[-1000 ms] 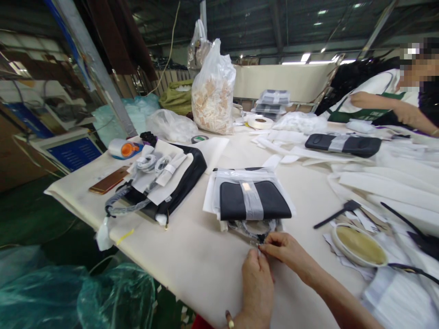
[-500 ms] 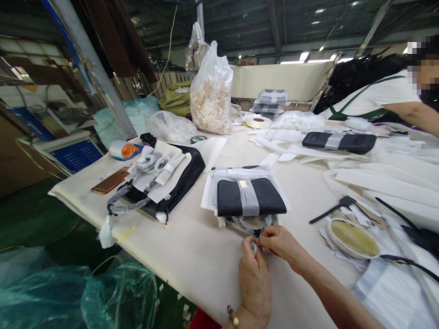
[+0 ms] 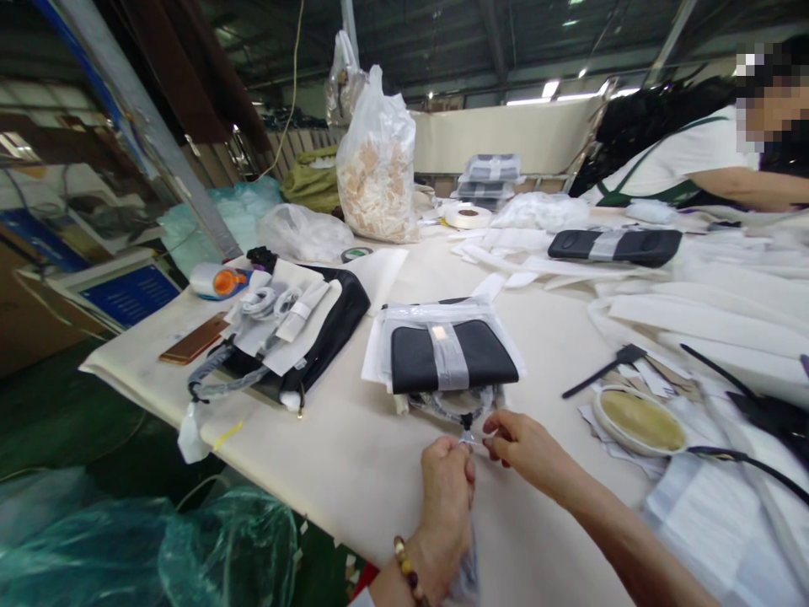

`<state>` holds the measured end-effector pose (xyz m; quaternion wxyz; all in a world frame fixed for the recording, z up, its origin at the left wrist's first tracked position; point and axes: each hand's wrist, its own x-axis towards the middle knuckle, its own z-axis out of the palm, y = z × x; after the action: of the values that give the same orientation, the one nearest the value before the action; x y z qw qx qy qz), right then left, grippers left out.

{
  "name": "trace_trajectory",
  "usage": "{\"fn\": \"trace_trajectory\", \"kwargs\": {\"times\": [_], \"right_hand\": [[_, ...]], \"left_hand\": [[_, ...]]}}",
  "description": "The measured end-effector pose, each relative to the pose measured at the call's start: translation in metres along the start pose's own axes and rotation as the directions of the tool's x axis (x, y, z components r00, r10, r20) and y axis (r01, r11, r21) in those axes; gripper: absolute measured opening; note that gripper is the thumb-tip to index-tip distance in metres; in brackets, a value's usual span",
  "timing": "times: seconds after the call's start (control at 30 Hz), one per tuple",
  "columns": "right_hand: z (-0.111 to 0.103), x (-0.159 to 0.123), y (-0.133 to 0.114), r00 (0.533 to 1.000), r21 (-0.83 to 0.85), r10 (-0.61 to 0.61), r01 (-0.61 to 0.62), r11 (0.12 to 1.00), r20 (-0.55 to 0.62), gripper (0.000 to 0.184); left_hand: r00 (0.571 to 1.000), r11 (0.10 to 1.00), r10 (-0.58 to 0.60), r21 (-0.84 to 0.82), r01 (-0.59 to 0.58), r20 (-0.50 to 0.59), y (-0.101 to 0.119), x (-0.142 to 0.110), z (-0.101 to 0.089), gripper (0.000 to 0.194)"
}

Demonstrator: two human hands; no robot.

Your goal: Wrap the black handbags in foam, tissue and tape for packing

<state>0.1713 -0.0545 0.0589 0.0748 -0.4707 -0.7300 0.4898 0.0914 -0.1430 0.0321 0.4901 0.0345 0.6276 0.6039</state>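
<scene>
A black handbag (image 3: 452,357) wrapped in clear plastic with a grey band lies flat on the cream table (image 3: 354,455). Its wrapped handle (image 3: 456,408) curves toward me. My left hand (image 3: 447,482) is closed in a pinch on a strip of clear plastic film (image 3: 466,438) at the handle's near end. My right hand (image 3: 524,449) sits just right of it, fingers curled and pinched by the same small piece, and I cannot make out what it holds.
A second black bag (image 3: 297,329) with white wrappings lies to the left, beside a brown phone (image 3: 193,339) and an orange-capped roll (image 3: 215,281). A dish of yellow glue (image 3: 638,419) and a black brush (image 3: 603,369) sit right. Another person (image 3: 701,160) works at the far right.
My hands have drawn slightly apart; the left hand has pulled back toward me with the plastic film trailing down below it. The view has shifted a little to the right.
</scene>
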Motion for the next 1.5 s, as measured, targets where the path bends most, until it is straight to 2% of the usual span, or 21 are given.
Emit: {"fn": "trace_trajectory", "kwargs": {"times": [0.1, 0.23, 0.33, 0.43, 0.57, 0.67, 0.77, 0.87, 0.93, 0.97, 1.03, 1.07, 1.1, 1.13, 1.17, 1.23, 1.33, 1.43, 1.5], "right_hand": [[0.005, -0.001, 0.006, 0.997, -0.014, -0.027, 0.026, 1.0, -0.067, 0.011], [0.014, -0.002, 0.013, 0.996, 0.078, -0.039, 0.045, 0.996, -0.078, 0.01], [0.024, 0.001, 0.014, 1.0, 0.226, -0.012, 0.016, 0.974, -0.019, 0.007], [0.034, 0.003, 0.011, 0.999, 0.385, 0.029, -0.038, 0.922, 0.03, 0.012], [0.038, 0.002, 0.005, 0.991, 0.514, 0.07, -0.117, 0.85, 0.11, 0.019], [0.038, 0.003, 0.003, 0.987, 0.532, 0.085, -0.147, 0.834, 0.138, 0.028], [0.04, 0.006, 0.006, 0.992, 0.508, 0.07, -0.112, 0.854, 0.101, 0.028], [0.038, 0.002, 0.012, 0.999, 0.426, 0.037, -0.043, 0.904, 0.023, 0.021], [0.032, -0.005, 0.015, 0.996, 0.344, 0.02, 0.011, 0.939, -0.085, 0.018], [0.028, -0.01, 0.015, 0.986, 0.274, -0.028, 0.073, 0.959, -0.163, 0.018], [0.02, -0.018, 0.011, 0.933, 0.059, -0.248, 0.272, 0.961, -0.26, 0.019], [0.016, -0.02, 0.006, 0.891, -0.076, -0.391, 0.384, 0.92, -0.232, 0.02], [0.013, -0.02, 0.0, 0.844, -0.211, -0.515, 0.482, 0.85, -0.147, 0.023], [0.01, -0.02, -0.007, 0.805, -0.328, -0.593, 0.555, 0.764, -0.019, 0.029], [0.009, -0.018, -0.015, 0.781, -0.423, -0.614, 0.598, 0.681, 0.114, 0.035], [0.007, -0.013, -0.032, 0.768, -0.587, -0.561, 0.619, 0.522, 0.31, 0.04], [0.007, -0.007, -0.054, 0.782, -0.713, -0.451, 0.601, 0.361, 0.431, 0.028], [0.005, -0.004, -0.064, 0.79, -0.737, -0.399, 0.595, 0.32, 0.465, 0.018], [0.001, -0.003, -0.063, 0.788, -0.727, -0.399, 0.601, 0.331, 0.47, 0.021]], "left_hand": [[0.994, 0.992, -0.104, -0.063, 0.106, 0.032, 0.011, -0.005, -0.001, 0.013], [0.963, 0.955, -0.247, -0.142, 0.26, 0.104, 0.024, -0.007, -0.002, 0.004], [0.926, 0.911, -0.338, -0.188, 0.367, 0.169, 0.03, -0.007, 0.001, 0.016], [0.891, 0.869, -0.403, -0.218, 0.444, 0.209, 0.034, -0.008, 0.005, 0.026], [0.89, 0.854, -0.404, -0.261, 0.449, 0.212, 0.038, -0.013, 0.009, 0.027], [0.92, 0.879, -0.351, -0.275, 0.388, 0.177, 0.038, -0.018, 0.01, 0.021], [0.957, 0.925, -0.266, -0.25, 0.287, 0.116, 0.029, -0.021, 0.009, 0.012], [0.99, 0.971, -0.132, -0.193, 0.139, 0.047, 0.013, -0.02, 0.008, 0.007], [0.999, 0.989, -0.031, -0.145, 0.031, 0.008, 0.001, -0.016, 0.006, 0.011], [1.0, 0.993, 0.016, -0.119, -0.016, -0.006, -0.004, -0.013, 0.005, 0.014], [0.995, 0.993, 0.092, -0.073, -0.094, -0.027, -0.013, -0.008, 0.003, 0.02], [0.992, 0.991, 0.121, -0.053, -0.123, -0.033, -0.016, -0.005, 0.002, 0.022], [0.989, 0.989, 0.145, -0.035, -0.147, -0.039, -0.019, -0.002, 0.002, 0.023], [0.985, 0.986, 0.165, -0.017, -0.165, -0.041, -0.021, 0.0, 0.002, 0.023], [0.983, 0.983, 0.181, 0.0, -0.181, -0.043, -0.022, 0.002, 0.002, 0.023], [0.976, 0.977, 0.213, 0.036, -0.211, -0.045, -0.022, 0.004, 0.003, 0.022], [0.966, 0.965, 0.253, 0.088, -0.248, -0.046, -0.02, 0.004, 0.003, 0.021], [0.965, 0.959, 0.257, 0.137, -0.249, -0.043, -0.015, 0.001, 0.001, 0.025], [0.969, 0.959, 0.245, 0.154, -0.236, -0.041, -0.013, -0.001, -0.001, 0.027]]}}
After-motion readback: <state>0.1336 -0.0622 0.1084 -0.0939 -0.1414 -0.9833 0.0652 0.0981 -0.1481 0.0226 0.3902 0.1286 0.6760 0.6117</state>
